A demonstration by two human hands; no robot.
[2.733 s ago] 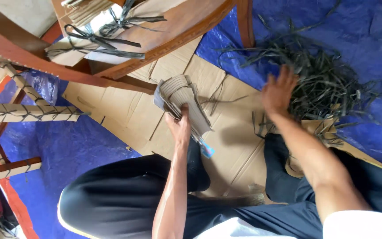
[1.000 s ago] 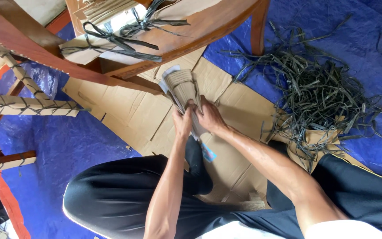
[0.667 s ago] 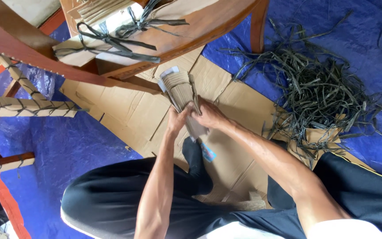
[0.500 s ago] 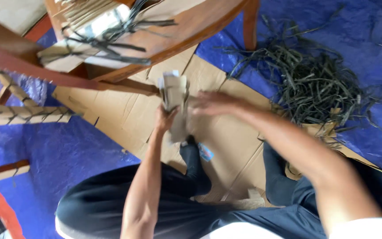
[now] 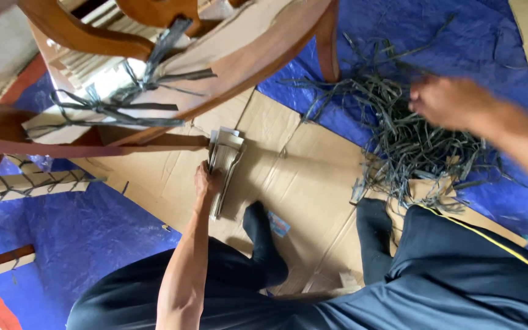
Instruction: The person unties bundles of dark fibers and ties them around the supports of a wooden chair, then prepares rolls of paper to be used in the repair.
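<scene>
- Left hand (image 5: 206, 182) is closed around a folded wad of cardboard strips (image 5: 224, 162), holding it upright-ish on the flattened cardboard sheet (image 5: 313, 183) right in front of the knees.
- Right hand (image 5: 444, 101) is way off to the right, hovering over or just touching the pile of dark strapping strips (image 5: 410, 131). It's motion-blurred, so I can't tell whether the fingers are spread or have pinched anything.
- So this looks like the fetch-a-tie step to me: one hand pins the padding bundle, the other goes fishing for a strip in that tangle.
- Just above the left hand sits a wooden chair frame (image 5: 239, 58) tipped over, with cardboard padding already lashed on by dark straps (image 5: 123, 101). Further left of that hand, a rail wrapped the same way (image 5: 32, 183).
- Blue tarp (image 5: 80, 226) lies under everything, to the left of the arm and beneath the strap pile too.
- My guess for the next move: it calls for pulling a single strip free without dragging the whole snarl along, while the left grip stays firm so the wad doesn't fan open.
</scene>
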